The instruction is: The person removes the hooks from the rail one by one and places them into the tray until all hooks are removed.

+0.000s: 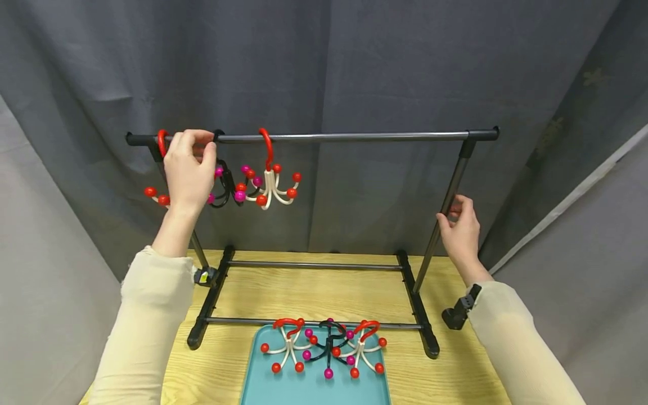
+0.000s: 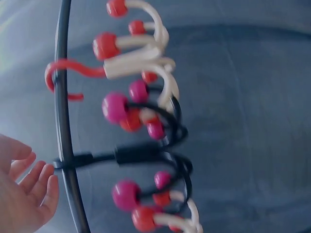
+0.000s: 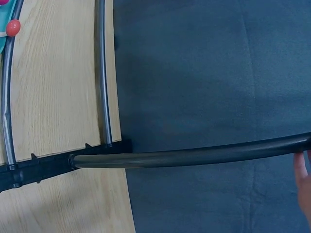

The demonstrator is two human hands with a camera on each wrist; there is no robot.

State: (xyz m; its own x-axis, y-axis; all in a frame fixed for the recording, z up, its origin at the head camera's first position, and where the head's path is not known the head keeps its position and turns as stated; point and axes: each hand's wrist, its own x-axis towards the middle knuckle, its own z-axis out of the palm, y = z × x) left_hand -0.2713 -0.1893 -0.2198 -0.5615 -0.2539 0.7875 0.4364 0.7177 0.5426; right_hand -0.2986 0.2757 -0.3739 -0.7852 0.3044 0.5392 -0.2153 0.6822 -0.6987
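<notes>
On the top rail [image 1: 364, 137] of a garment rack hang several octopus-shaped claw hangers with ball-tipped arms. My left hand [image 1: 189, 171] is up at the rail's left part, fingers loosely bent. Its fingertips are right by the hook of the black hanger [image 2: 138, 154] with magenta balls, and nothing shows between them. To the right of that one hangs a white hanger [image 1: 270, 179] with a red hook and red balls. Another red hook [image 1: 162, 143] is over the rail's left end, its hanger mostly hidden behind my hand. My right hand [image 1: 462, 230] grips the rack's right post [image 1: 455, 174].
A blue tray [image 1: 251, 388] on the wooden table [image 1: 314, 289] holds two white hangers [image 1: 289, 343] [image 1: 360, 346] and a black one [image 1: 329, 349] between them. The rack's black feet [image 1: 418, 304] and lower bars [image 1: 314, 264] stand behind it. Grey curtains [image 1: 405, 67] surround the table.
</notes>
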